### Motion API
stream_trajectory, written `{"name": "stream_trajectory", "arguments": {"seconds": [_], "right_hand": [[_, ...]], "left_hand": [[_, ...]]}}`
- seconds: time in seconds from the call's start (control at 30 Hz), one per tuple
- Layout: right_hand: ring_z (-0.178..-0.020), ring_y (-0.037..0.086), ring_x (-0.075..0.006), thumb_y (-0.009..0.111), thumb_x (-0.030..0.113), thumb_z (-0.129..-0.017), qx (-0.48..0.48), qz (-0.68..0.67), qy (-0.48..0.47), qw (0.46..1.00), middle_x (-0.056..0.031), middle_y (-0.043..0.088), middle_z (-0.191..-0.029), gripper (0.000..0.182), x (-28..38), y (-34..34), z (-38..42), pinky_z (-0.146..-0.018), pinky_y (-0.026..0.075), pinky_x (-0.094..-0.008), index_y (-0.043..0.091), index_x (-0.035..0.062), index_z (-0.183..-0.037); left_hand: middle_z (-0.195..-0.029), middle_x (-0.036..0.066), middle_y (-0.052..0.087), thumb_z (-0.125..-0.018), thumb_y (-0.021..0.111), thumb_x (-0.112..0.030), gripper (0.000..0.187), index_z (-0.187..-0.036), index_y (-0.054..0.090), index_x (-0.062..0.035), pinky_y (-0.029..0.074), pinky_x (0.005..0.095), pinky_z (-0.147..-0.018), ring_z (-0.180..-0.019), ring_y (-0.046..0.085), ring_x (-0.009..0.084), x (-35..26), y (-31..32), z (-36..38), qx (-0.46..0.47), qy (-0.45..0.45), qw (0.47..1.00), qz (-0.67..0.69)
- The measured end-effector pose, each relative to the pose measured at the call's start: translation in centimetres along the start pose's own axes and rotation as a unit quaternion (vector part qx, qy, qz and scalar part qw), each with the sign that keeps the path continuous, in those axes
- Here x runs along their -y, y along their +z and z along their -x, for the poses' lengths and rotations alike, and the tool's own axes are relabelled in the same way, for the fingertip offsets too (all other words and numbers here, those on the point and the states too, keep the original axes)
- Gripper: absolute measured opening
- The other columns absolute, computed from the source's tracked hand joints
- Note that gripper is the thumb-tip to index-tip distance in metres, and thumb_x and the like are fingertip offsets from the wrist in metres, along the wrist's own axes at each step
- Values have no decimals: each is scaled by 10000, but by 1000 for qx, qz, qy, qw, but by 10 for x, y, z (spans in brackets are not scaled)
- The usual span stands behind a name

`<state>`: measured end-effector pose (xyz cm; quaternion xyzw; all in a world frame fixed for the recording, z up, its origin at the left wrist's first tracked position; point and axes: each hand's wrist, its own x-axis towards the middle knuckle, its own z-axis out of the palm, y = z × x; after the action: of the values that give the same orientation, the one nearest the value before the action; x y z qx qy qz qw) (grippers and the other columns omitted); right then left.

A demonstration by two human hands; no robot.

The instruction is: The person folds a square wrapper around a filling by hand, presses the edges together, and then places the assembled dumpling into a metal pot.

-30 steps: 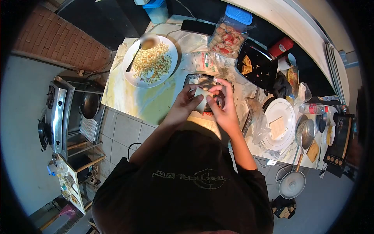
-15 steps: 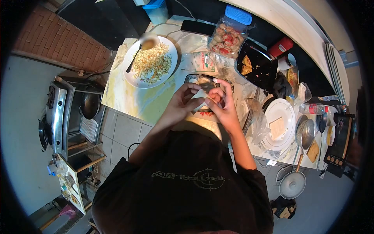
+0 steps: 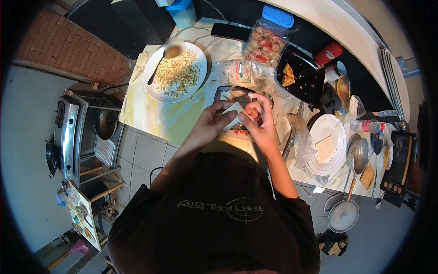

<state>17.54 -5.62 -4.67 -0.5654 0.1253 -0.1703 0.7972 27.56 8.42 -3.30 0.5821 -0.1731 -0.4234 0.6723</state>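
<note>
Pale sheet [image 3: 234, 110] held between your left hand [image 3: 211, 120] and right hand [image 3: 262, 122], over the near side of a dark dish [image 3: 217, 94]
Fingers [image 3: 225, 120] of both hands pinch it from either side, neither clearly nearer; its long axis appears to slant away from you and rightward, partly hidden by the thumbs

Smooth, matt sheet [image 3: 235, 108] (paper-like)

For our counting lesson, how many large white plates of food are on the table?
2: the first plate, under a chopped mixture, left of the left hand; the second plate, under a pale square piece, right of the right hand.
</note>
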Motion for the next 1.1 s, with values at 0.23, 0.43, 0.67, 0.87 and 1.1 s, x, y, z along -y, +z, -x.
{"name": "stream_trajectory", "arguments": {"seconds": [0.23,0.43,0.67,0.87,1.1], "right_hand": [[-820,511,-51,646,-89,-868,-21,45,-25,998,-8,495,-912,526,-8,2,2,-696,436,-180,403,57,-1311],[-864,527,-67,635,-113,-856,-11,19,-12,1000,-27,509,-951,579,-6,1,2,-744,446,-201,375,57,-1344],[-878,534,-82,617,-150,-838,17,-16,-46,999,-49,513,-969,632,-2,-2,3,-768,458,-213,340,45,-1371],[-848,517,-93,612,-156,-836,14,-5,-51,999,-54,512,-974,620,1,-2,6,-735,460,-213,341,39,-1359],[-881,513,-106,608,-156,-836,19,17,-115,993,-77,529,-1021,603,1,-2,9,-699,476,-218,351,34,-1348]], "left_hand": [[-1213,106,581,-951,627,-65,376,-1290,482,9,506,304,-920,-1100,591,164,3,3,2,-14,1,1000,15],[-1167,74,578,-880,693,-3,495,-1299,437,-66,491,273,-893,-1078,577,146,-9,5,6,-46,51,992,-108],[-1136,77,604,-867,703,5,469,-1267,465,-51,523,290,-865,-1073,605,144,-17,4,12,-18,116,974,-195],[-1098,69,622,-901,690,-54,294,-1167,573,-7,528,272,-817,-992,631,133,-11,2,11,-9,20,993,-115],[-1066,81,629,-894,696,-50,236,-1104,611,15,538,256,-789,-990,634,138,-16,8,13,-16,107,985,-136]]}}
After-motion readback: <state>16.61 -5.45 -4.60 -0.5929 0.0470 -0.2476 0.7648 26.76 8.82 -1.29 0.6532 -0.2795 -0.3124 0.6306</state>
